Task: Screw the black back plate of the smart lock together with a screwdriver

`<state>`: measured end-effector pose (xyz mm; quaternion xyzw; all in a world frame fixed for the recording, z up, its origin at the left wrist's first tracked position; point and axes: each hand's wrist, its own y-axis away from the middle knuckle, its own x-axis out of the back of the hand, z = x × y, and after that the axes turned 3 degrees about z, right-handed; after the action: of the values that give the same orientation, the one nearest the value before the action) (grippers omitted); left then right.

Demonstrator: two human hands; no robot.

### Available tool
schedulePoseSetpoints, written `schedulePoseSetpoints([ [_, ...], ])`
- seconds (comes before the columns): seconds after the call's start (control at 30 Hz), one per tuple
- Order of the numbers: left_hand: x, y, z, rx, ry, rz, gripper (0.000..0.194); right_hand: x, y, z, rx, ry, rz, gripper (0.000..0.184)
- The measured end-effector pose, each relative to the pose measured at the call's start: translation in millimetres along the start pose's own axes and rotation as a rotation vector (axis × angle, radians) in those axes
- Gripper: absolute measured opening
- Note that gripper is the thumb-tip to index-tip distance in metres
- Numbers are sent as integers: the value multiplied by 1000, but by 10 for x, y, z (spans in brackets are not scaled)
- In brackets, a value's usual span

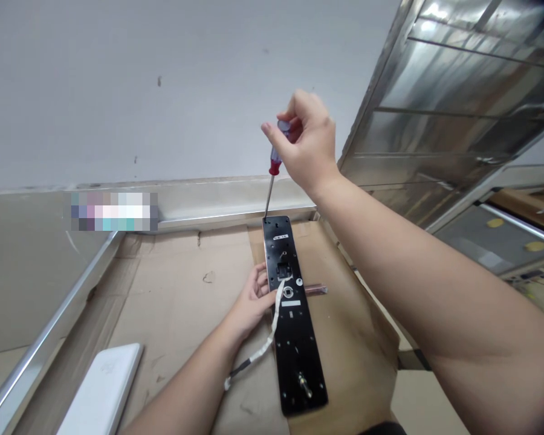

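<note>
On the cardboard (172, 302), a black lock panel (299, 356) is being clasped by the left hand (252, 302) | far-left corner: a screwdriver (275, 168) is being pinched by the right hand (310, 136) | apparently screw-turning; steady pressure is being called for next

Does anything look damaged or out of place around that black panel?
Nothing looks spilled. The white cable trails off the panel's side, its connector end apparently plugged into nothing. The cardboard has dark marks, perhaps tears, and the pale wall has dark spots.
</note>
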<state>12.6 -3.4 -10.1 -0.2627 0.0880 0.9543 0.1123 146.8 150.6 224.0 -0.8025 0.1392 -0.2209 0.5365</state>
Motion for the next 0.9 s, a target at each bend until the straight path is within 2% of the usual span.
schedulePoseSetpoints([
  [0.27,-49,32,93,11,-40,-21,65,67,-46,13,-68,-86,-126,23],
  [0.43,-38,22,65,4,-24,-11,66,58,-9,-6,-19,-2,-36,30],
  [0.53,-15,7,27,-5,-9,0,65,25,34,-12,7,-38,-74,28],
  [0.7,31,-5,-20,-13,-26,-27,65,-41,74,45,-49,-145,-61,31],
  [0.9,26,-7,-17,-27,-36,-37,66,-115,70,50,-73,-111,-16,27],
])
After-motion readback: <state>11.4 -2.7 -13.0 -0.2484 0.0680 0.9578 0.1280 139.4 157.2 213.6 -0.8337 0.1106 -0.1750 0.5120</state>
